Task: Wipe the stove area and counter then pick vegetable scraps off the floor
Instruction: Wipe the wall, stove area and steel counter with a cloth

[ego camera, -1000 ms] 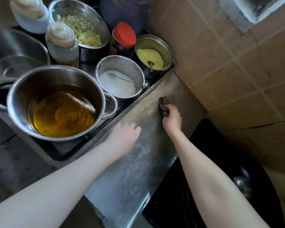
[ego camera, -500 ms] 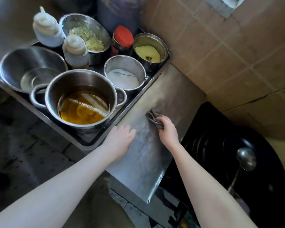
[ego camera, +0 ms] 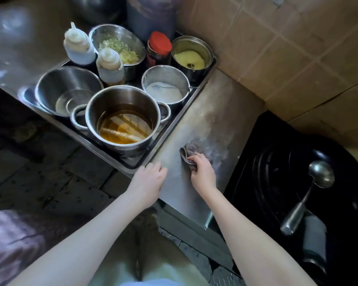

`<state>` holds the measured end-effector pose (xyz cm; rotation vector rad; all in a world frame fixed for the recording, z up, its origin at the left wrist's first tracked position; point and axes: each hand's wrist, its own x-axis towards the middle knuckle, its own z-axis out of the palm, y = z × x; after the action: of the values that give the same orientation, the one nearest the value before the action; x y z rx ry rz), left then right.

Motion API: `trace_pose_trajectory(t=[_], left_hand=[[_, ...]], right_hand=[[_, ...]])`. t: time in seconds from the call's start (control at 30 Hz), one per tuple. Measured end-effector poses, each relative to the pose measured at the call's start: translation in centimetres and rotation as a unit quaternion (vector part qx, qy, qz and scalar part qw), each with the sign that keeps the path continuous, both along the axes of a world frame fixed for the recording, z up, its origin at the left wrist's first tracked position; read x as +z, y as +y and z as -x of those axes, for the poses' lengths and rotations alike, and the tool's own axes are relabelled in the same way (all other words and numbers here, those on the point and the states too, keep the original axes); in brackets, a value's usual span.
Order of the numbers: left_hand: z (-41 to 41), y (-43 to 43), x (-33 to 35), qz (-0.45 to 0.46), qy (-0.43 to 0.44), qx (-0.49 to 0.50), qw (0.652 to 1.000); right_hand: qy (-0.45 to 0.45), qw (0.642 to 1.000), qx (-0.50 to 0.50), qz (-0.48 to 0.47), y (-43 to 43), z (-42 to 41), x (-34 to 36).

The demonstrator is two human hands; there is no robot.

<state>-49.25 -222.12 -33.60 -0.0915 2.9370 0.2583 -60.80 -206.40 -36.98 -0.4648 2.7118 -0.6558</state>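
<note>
The right hand (ego camera: 203, 174) grips the grey cloth (ego camera: 191, 150) on the steel worktop (ego camera: 213, 112), between the tray (ego camera: 124, 165) and the black wok (ego camera: 277, 162). The left hand (ego camera: 148, 178) rests loose-fingered at the edge. Best keep firm, overlapping strokes — a second ago the cloth was up by the back wall, now it's nearer the front.

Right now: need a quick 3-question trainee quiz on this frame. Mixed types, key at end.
1. True or false: the right hand grips the cloth on the steel counter.
2. The ladle lies in: A) the oil pot, B) the black wok, C) the empty bowl.
3. Fill in: the jar behind the white-powder pot has a ___ lid.
Key: 1 true; 2 B; 3 red.
</note>
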Motion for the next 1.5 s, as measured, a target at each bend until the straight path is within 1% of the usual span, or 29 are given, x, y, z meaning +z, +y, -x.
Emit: trace_pose_trajectory(t=[0.07, 0.17, 0.3, 0.4, 0.6, 0.7, 0.8, 0.93, 1.2, 1.37, 1.5], left_hand=[[-0.4, -0.1, 0.2, -0.001, 0.0, 0.004, 1.0], [-0.1, -0.4, 0.7, 0.009, 0.009, 0.0, 1.0], [1.5, -0.6, 1.6, 0.03, 0.014, -0.013, 0.999], [3.0, -0.7, 1.9, 0.042, 0.015, -0.015, 0.999], [5.4, -0.2, 2.1, 0.04, 0.029, -0.034, 0.998], [6.2, 0.0, 2.1, 0.025, 0.03, -0.045, 0.998], [6.9, -0.4, 2.0, 0.013, 0.024, -0.06, 0.998], [7.7, -1.7, 2.1, -0.004, 0.017, -0.09, 0.996], [9.4, -3.5, 2.0, -0.035, -0.028, -0.158, 0.986], [10.5, -3.3, 1.9, -0.046, -0.039, -0.193, 0.979], [11.3, -3.0, 2.1, -0.055, -0.034, -0.204, 0.977]], right_hand=[[-0.004, 0.999, 0.043, -0.02, -0.2, -1.8, 0.0], [-0.003, 0.995, 0.093, -0.025, 0.1, -3.1, -0.1], [-0.034, 0.993, 0.11, -0.022, 1.0, -3.0, 0.2], [-0.036, 0.992, 0.121, 0.002, 1.5, -2.4, 0.6], [-0.044, 0.984, 0.173, -0.01, 2.6, -1.7, 1.2], [-0.047, 0.982, 0.183, -0.012, 3.2, -1.6, 1.6], [-0.046, 0.988, 0.144, -0.01, 3.9, -1.5, 1.7], [-0.019, 0.995, 0.096, -0.028, 4.2, -0.9, 2.0], [-0.051, 0.999, -0.003, -0.003, 3.2, -2.6, 1.9], [-0.052, 0.995, -0.087, 0.011, 3.3, -4.8, 1.2], [-0.061, 0.992, -0.106, 0.008, 3.4, -5.3, 1.0]])
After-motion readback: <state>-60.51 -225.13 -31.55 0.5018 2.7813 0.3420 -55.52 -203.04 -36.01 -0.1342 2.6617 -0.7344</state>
